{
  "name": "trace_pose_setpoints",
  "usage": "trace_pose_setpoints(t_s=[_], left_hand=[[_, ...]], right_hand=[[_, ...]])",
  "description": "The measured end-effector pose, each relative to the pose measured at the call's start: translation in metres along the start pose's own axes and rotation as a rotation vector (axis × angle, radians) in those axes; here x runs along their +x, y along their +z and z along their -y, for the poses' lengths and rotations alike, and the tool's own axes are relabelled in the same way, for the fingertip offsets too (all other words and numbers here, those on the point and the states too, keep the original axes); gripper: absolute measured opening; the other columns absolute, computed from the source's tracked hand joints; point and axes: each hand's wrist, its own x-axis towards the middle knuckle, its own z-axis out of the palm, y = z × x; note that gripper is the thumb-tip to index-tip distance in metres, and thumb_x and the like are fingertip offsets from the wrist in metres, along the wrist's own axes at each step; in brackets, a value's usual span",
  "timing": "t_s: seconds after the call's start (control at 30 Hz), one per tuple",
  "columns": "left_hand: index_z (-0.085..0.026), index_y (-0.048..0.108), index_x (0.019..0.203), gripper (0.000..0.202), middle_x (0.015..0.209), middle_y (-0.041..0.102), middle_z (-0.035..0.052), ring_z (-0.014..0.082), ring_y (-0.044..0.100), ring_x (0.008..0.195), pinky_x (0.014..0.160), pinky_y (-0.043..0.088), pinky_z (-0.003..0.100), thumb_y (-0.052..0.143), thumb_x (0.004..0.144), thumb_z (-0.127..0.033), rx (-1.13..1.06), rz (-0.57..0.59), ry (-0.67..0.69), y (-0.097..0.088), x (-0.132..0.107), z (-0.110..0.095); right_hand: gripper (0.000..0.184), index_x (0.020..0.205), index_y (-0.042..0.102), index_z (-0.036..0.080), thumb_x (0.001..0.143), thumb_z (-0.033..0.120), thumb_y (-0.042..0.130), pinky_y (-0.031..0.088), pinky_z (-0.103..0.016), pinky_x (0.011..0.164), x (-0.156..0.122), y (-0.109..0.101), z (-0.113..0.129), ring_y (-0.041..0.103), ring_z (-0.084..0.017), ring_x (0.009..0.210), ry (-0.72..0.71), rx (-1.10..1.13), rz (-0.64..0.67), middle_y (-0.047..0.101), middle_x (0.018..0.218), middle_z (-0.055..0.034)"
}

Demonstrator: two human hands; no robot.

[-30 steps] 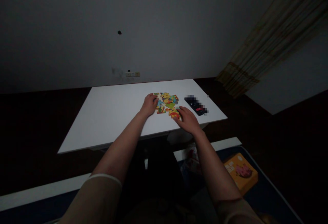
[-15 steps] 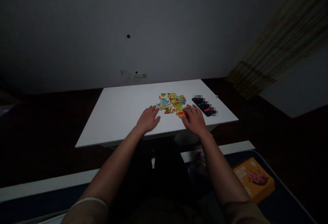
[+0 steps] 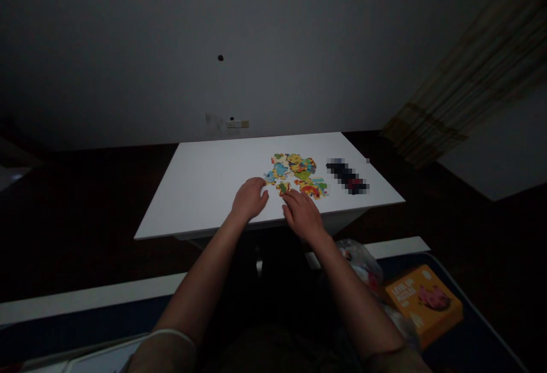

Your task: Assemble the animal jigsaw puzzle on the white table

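A loose pile of colourful cartoon jigsaw pieces [image 3: 296,173] lies flat on the middle of a white table [image 3: 205,193]. My right hand [image 3: 301,214] rests at the near edge of the pile, fingers spread, with its fingertips by a small piece [image 3: 283,188]. My left hand [image 3: 250,199] sits on the table to the left, its fingers curled down and partly hidden. Whether it holds a small piece is hidden. A phone [image 3: 347,176], blurred out, lies to the right of the pile.
A small wall socket strip [image 3: 237,124] sits above the table's far edge, and a striped curtain [image 3: 427,128] hangs at the right. Below the table stand a yellow-orange box [image 3: 423,304] and a plastic bag [image 3: 359,265].
The pieces have spread out, reaching further right towards the phone. My right hand has drawn back towards me and to the left. My left hand has curled.
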Motion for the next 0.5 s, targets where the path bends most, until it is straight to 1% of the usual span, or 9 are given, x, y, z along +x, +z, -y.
trace_pose_setpoints(t_s=[0.07, 0.13, 0.2, 0.27, 0.4, 0.5], left_hand=[[-0.021, 0.059, 0.137, 0.042, 0.144, 0.057, 0.0120, 0.0286, 0.051, 0.134, 0.117, 0.040, 0.043, 0.051, 0.097, -0.028, 0.020, -0.003, 0.046, -0.001, 0.001, -0.001], [-0.023, 0.057, 0.142, 0.045, 0.150, 0.052, 0.0112, 0.0299, 0.046, 0.139, 0.120, 0.035, 0.047, 0.051, 0.098, -0.032, 0.046, 0.017, 0.076, -0.001, 0.003, -0.001], [-0.026, 0.059, 0.141, 0.044, 0.151, 0.052, 0.0102, 0.0310, 0.046, 0.139, 0.121, 0.032, 0.051, 0.051, 0.099, -0.036, 0.064, 0.058, 0.064, -0.002, 0.002, 0.000], [-0.027, 0.060, 0.140, 0.043, 0.150, 0.054, 0.0092, 0.0315, 0.046, 0.139, 0.121, 0.031, 0.054, 0.050, 0.099, -0.037, 0.067, 0.087, 0.042, -0.004, -0.002, 0.004], [-0.029, 0.062, 0.137, 0.040, 0.152, 0.054, 0.0065, 0.0307, 0.045, 0.142, 0.122, 0.028, 0.056, 0.050, 0.099, -0.035, 0.050, 0.097, 0.014, -0.014, -0.017, 0.022], [-0.027, 0.064, 0.134, 0.039, 0.151, 0.054, 0.0064, 0.0304, 0.044, 0.143, 0.123, 0.028, 0.056, 0.049, 0.099, -0.035, 0.034, 0.109, -0.024, -0.023, -0.028, 0.039]], right_hand=[[0.042, 0.137, 0.063, 0.025, 0.099, 0.022, 0.044, 0.037, -0.055, 0.118, -0.005, 0.004, -0.001, 0.051, -0.028, 0.138, -0.009, 0.039, -0.022, 0.062, 0.142, -0.0090], [0.043, 0.135, 0.063, 0.027, 0.097, 0.017, 0.044, 0.039, -0.056, 0.117, -0.009, 0.009, -0.001, 0.051, -0.028, 0.138, -0.015, 0.063, -0.025, 0.062, 0.142, -0.0076], [0.045, 0.135, 0.063, 0.027, 0.096, 0.015, 0.043, 0.040, -0.056, 0.116, -0.011, 0.013, 0.001, 0.051, -0.028, 0.138, -0.030, 0.074, -0.020, 0.062, 0.141, -0.0067], [0.044, 0.135, 0.063, 0.027, 0.097, 0.016, 0.043, 0.041, -0.055, 0.117, -0.013, 0.015, 0.004, 0.051, -0.027, 0.139, -0.046, 0.083, -0.017, 0.062, 0.141, -0.0067], [0.042, 0.138, 0.061, 0.025, 0.099, 0.024, 0.046, 0.041, -0.052, 0.118, -0.015, 0.011, 0.017, 0.050, -0.029, 0.139, -0.071, 0.107, -0.005, 0.060, 0.142, -0.0095], [0.044, 0.142, 0.058, 0.024, 0.099, 0.027, 0.048, 0.041, -0.053, 0.118, -0.011, 0.012, 0.035, 0.048, -0.030, 0.140, -0.103, 0.120, 0.021, 0.058, 0.145, -0.0102]])
